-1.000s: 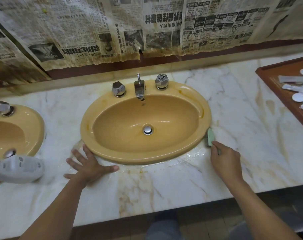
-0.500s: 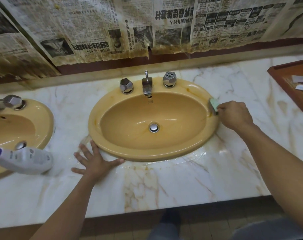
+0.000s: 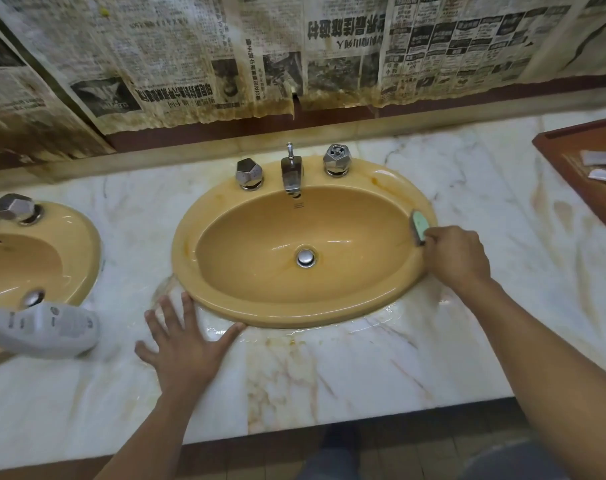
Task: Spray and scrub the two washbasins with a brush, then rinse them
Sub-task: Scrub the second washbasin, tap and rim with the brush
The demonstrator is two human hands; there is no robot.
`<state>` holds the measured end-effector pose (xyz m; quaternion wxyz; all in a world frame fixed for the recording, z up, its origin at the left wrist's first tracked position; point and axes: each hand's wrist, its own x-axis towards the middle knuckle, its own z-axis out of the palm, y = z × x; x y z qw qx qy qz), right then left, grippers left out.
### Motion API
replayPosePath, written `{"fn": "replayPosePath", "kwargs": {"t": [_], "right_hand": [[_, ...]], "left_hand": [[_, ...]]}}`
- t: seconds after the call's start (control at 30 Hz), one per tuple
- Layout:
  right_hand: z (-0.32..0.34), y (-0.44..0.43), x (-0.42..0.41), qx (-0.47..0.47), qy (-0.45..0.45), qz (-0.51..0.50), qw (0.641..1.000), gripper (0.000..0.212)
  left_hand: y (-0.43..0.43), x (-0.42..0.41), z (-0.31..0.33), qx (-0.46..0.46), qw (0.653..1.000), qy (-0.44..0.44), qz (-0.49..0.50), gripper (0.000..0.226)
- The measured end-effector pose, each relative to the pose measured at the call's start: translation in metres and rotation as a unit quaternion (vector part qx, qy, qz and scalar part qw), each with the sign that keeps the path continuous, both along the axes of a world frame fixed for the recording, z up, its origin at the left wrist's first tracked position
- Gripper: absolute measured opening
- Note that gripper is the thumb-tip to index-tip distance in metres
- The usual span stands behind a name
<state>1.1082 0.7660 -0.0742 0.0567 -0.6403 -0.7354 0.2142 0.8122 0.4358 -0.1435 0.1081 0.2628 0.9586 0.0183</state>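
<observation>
Yellowed newspaper (image 3: 190, 57) covered the wall behind a wet, veined marble surface (image 3: 329, 382) that carried 2 ochre basins. I stood at the right basin (image 3: 294, 315). The left basin (image 3: 83, 244) showed only partly, with the spray bottle (image 3: 48, 329) lying on its side in front of it.

My left hand (image 3: 183, 341) had stayed flat on the surface, fingers spread wide and holding nothing, just beside the right basin's front-left rim. My right hand (image 3: 457, 258) gripped the brush (image 3: 420, 227) with curled fingers.

1 second earlier the brush had been at the front-right outer edge, where rim meets surface. It had since travelled up the right side and now sat on the right rim, at the lip of the bowl. I took that to mean the scrubbing was moving from the outer seam onto the rim itself, with the bowl and the rinsing not yet done.

The brush's long axis ran from my hand toward the back wall, leaning slightly left. Its head pointed away from me, green back up and to the right, dark bristles toward the bowl.
</observation>
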Motion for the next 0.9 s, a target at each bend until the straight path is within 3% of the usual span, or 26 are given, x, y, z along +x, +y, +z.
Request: {"fn": "replayPosePath", "kwargs": {"t": [0.23,0.43,0.67,0.77,0.9], "right_hand": [[0.008,0.026,-0.01,-0.016,0.086,-0.069,0.994,0.027],[-0.004,-0.03,0.003,0.016,0.09,-0.059,0.994,0.028],[-0.001,0.031,-0.001,0.009,0.047,-0.058,0.997,0.032],[0.001,0.057,-0.015,0.024,0.035,-0.008,0.999,0.029],[-0.001,0.063,-0.033,0.038,-0.032,0.142,0.989,0.022]], "left_hand": [[-0.001,-0.001,-0.005,0.012,1.0,0.012,-0.011,0.123],[-0.001,-0.002,-0.007,0.012,0.999,0.026,-0.018,0.121],[0.0,0.0,-0.007,0.009,0.999,0.029,-0.015,0.121],[0.001,-0.001,-0.007,0.003,1.0,0.024,-0.013,0.122],[0.001,-0.002,-0.009,-0.004,1.0,0.022,-0.012,0.123]]}}
